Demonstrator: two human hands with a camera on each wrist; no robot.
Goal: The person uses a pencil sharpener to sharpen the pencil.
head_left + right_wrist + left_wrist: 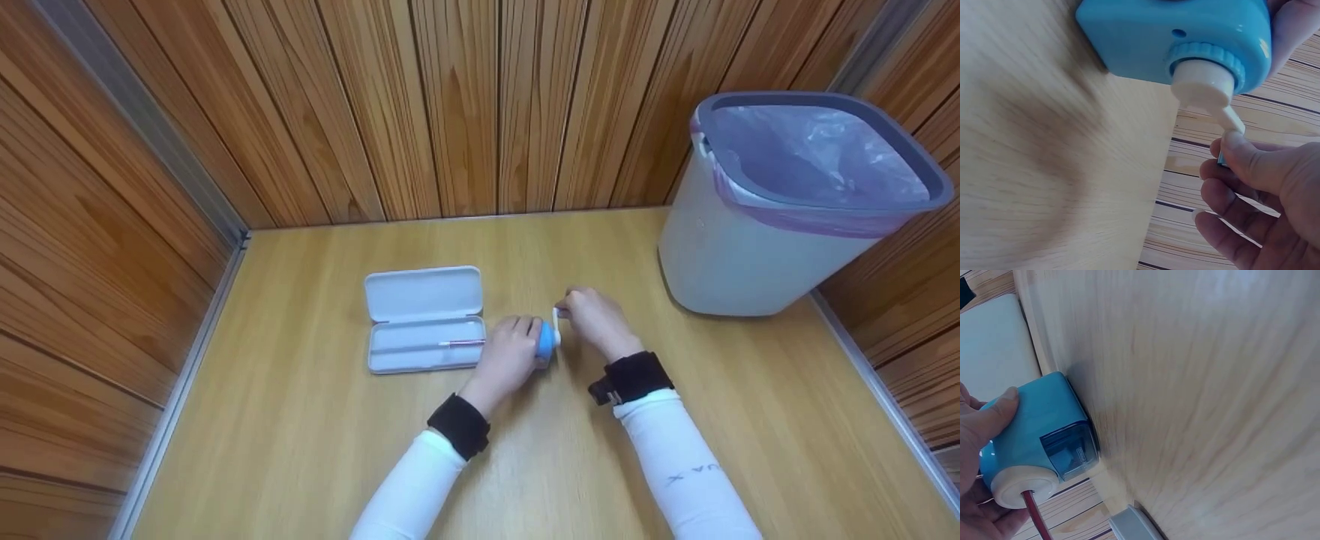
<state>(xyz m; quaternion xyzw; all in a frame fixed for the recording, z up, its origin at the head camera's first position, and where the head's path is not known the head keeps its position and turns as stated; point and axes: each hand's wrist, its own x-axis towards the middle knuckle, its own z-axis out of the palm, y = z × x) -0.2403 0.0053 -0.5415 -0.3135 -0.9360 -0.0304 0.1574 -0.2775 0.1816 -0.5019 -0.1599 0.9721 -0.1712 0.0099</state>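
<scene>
A blue crank pencil sharpener [546, 341] stands on the table, and my left hand [510, 352] grips its body from above. In the left wrist view, a red pencil [1036, 514] sticks out of the sharpener's white round front, above a clear dark-blue shavings drawer [1069, 453]. The pencil's far end reaches over the open pencil case [424, 295] at the left. On the sharpener's other side, my right hand [596, 319] pinches the end of the white crank handle [1233, 119] between thumb and index finger; its other fingers are loosely bent. The pencil's tip is hidden inside the sharpener.
At the back right stands a pale bin [750, 255] with a grey rim and a plastic liner. Wood-panelled walls [450, 105] close off the back and sides of the wooden table [300, 450]. Bare tabletop lies in front of the case.
</scene>
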